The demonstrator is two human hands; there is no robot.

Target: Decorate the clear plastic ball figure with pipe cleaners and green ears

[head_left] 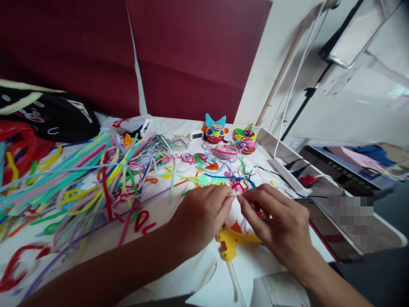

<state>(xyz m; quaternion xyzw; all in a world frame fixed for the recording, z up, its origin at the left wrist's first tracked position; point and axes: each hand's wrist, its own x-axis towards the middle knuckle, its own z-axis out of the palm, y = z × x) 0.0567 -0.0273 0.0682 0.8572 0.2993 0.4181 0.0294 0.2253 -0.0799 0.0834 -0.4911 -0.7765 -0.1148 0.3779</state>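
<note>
My left hand (204,213) and my right hand (277,217) meet fingertip to fingertip above the middle of the white table (179,273). Between the pinched fingers is a small pale piece, too small to make out; the left fingers hold it and the right fingertips touch it. Just below, a yellow glue gun (228,245) lies on the table, partly behind my right hand. Cut pieces of coloured pipe cleaner (220,179) lie beyond the fingers.
Long pipe cleaners (79,170) are heaped at the left. Decorated faces (215,130) stand at the back by a small white display (196,135). At the right are a power strip (294,177), a dark tablet (332,234) and a raised tray edge. A black bag (47,115) sits back left.
</note>
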